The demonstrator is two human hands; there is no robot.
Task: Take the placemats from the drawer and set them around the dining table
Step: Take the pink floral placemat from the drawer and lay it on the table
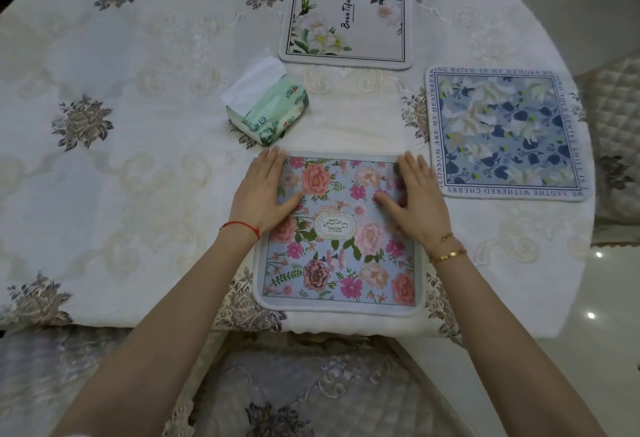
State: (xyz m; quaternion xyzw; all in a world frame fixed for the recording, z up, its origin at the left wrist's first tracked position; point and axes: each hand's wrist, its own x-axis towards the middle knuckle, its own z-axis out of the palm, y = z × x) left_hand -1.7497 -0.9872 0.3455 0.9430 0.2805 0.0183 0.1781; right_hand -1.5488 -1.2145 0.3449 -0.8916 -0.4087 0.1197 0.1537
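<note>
Two flat hands, left [261, 190] and right [414, 194], pressing "GARDEN" placemat [341, 239], "Beautiful" placemat [346, 17] beyond

Layout relative to the green plastic tissue pack [268, 112] on the cloth-covered dining table [121, 131]: white square floral placemat [347, 17] behind-right; blue square floral placemat [506, 135] right; pink-flowered square placemat [341, 246] before it, under left hand [264, 190] and right hand [414, 194].

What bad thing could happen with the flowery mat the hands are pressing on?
The pink flower placemat lies close to the table's near edge, so a pull toward the person could slide it off. Both flat hands, left hand and right hand, might also drag the tablecloth into wrinkles. The tissue pack sits near enough to get bumped.
</note>
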